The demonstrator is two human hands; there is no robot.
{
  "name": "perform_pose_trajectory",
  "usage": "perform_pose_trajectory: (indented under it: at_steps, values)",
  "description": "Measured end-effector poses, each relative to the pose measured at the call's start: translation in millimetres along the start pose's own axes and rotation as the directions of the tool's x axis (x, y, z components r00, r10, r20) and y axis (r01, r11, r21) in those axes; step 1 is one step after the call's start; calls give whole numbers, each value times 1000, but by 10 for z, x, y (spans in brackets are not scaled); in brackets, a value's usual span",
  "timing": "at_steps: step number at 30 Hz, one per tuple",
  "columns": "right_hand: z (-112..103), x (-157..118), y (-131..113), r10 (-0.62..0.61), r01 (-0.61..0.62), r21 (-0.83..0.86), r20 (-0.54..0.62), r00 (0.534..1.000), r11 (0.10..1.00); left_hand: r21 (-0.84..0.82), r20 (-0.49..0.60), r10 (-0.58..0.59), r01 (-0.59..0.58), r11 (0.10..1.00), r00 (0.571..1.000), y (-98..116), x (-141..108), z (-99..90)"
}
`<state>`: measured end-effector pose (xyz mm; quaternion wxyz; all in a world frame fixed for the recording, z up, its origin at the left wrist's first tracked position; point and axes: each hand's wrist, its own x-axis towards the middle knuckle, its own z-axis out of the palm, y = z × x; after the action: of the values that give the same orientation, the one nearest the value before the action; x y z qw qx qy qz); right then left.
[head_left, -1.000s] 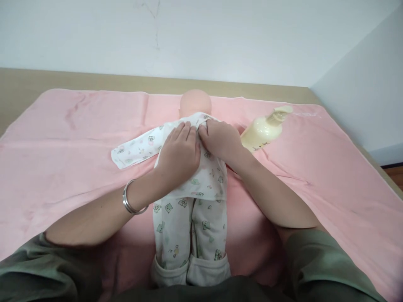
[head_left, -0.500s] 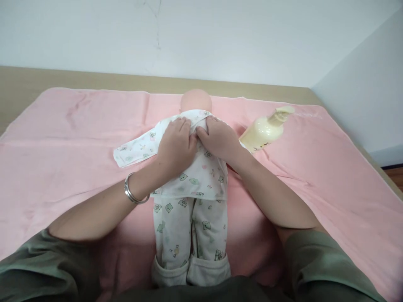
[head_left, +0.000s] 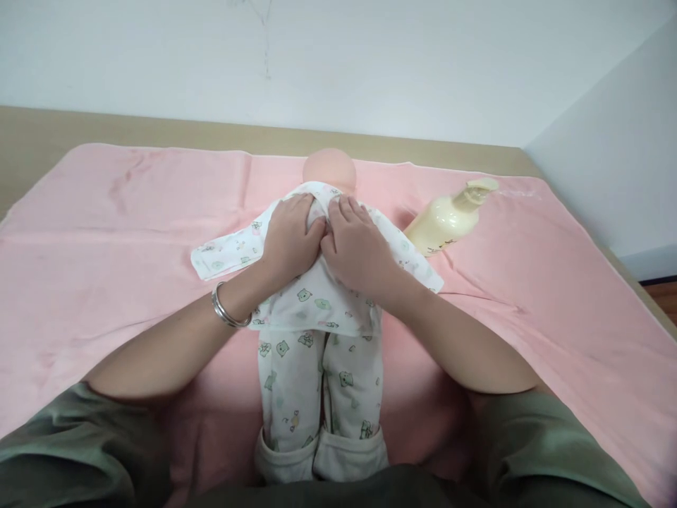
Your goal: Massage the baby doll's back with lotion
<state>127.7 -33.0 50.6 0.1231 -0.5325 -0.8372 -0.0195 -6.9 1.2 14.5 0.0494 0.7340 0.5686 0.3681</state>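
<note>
A baby doll (head_left: 328,166) with a bald head lies stretched out, its feet end toward me. It is dressed in a white printed top (head_left: 322,303) and matching trousers (head_left: 293,388) with folded cuffs. On the left of the upper torso, my left hand (head_left: 292,236) lies flat on the top, a silver bangle (head_left: 226,307) at its wrist. My right hand (head_left: 357,247) rests flat beside it with fingers extended, the thumbs close together. Both hands hide part of the top. Its two sleeves spread out to either side.
A pale yellow pump bottle (head_left: 443,220) leans or lies on the pink blanket (head_left: 106,296), right of the doll. Under the blanket a wooden surface (head_left: 32,134) shows along the back, against a white wall (head_left: 370,70).
My right hand has shifted left toward the middle of the top, and the sleeve on the right now shows. My left hand has moved slightly left.
</note>
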Motion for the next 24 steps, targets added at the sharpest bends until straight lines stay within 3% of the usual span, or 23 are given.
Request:
perform_pose_trajectory:
  at_steps: [6,24]
  values:
    - [58,206,168,178,-171,111,-66,982,979,-43,-28,-32,31,999,999,14,-45,30]
    - [135,191,196,133,-116,118,-149,980,986,-42,-29,-36,35,999,999,19,-46,23]
